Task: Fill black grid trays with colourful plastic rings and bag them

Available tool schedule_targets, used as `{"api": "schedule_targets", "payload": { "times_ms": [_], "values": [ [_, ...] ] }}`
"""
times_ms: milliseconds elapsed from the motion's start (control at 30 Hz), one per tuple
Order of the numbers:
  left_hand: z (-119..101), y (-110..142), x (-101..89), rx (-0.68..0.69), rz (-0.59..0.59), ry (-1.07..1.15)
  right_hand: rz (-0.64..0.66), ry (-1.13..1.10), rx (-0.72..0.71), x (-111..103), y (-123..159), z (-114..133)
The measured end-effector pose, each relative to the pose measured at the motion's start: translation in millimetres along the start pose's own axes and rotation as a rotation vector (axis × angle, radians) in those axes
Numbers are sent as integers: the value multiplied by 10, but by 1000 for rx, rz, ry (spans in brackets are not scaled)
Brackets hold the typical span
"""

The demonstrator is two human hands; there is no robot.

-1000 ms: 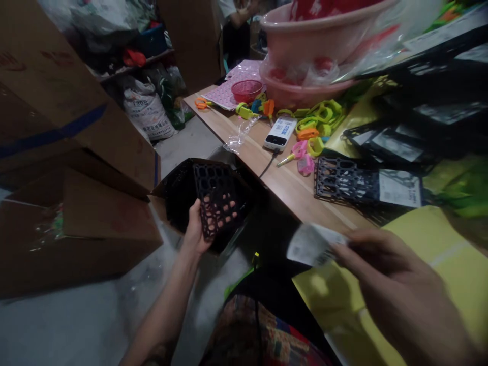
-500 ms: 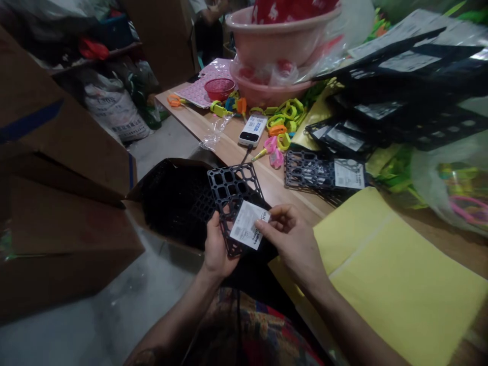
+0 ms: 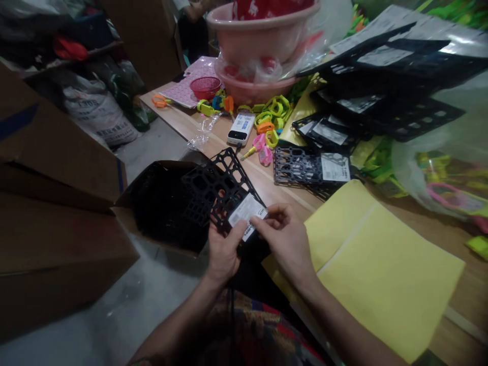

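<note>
My left hand (image 3: 223, 251) grips the near edge of a black plastic grid panel (image 3: 219, 185), thumb pressed on a white label (image 3: 247, 214) lying on the panel. From the right, my right hand (image 3: 284, 236) pinches the same label between thumb and fingers. Both hands are held over my lap, just off the front edge of the wooden table (image 3: 267, 180). Below the panel stands an open cardboard box (image 3: 160, 203) holding more black grid panels.
Yellow sheets (image 3: 381, 274) cover the table to the right. A labelled grid panel (image 3: 310, 165) lies beyond, with a stack of several more (image 3: 385, 96) behind. Further back are a white device (image 3: 241, 128), coloured plastic scissors (image 3: 272, 117), pink basins (image 3: 263, 46) and a red basket (image 3: 205, 87). Large cardboard boxes (image 3: 57, 203) stand left.
My left hand lifted the grid panel out of the box towards my lap. My right hand brought the white label across and set it on the panel, where both hands now press it.
</note>
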State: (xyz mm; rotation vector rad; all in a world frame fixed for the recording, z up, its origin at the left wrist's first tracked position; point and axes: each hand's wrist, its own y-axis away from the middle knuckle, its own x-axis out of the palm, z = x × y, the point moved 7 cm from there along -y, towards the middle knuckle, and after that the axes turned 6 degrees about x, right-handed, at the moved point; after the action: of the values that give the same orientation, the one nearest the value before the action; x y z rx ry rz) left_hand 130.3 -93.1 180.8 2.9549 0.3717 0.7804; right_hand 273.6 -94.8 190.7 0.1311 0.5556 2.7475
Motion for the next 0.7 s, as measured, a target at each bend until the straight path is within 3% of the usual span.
{"api": "schedule_targets", "payload": {
  "times_ms": [133,233,367,433,500,567,633,700],
  "values": [
    [-39,14,-38,0,-8,-7,4,258,-69,-89,-62,39],
    [-45,20,-77,-47,4,-16,-25,279,-126,-228,-124,100],
    [4,19,-79,-187,69,-30,261,186,-125,-237,-161,161],
    [53,14,-11,-244,192,-87,316,169,-119,-352,-165,228],
    [147,39,97,-283,389,-224,199,159,-180,-667,-165,379],
    [317,120,192,-330,611,-459,-9,173,-304,-1144,-76,598],
    [532,243,255,-383,807,-680,-264,255,-457,-1707,162,821],
    [725,376,327,-452,941,-709,-550,440,-597,-2249,532,980]
  ]
}}
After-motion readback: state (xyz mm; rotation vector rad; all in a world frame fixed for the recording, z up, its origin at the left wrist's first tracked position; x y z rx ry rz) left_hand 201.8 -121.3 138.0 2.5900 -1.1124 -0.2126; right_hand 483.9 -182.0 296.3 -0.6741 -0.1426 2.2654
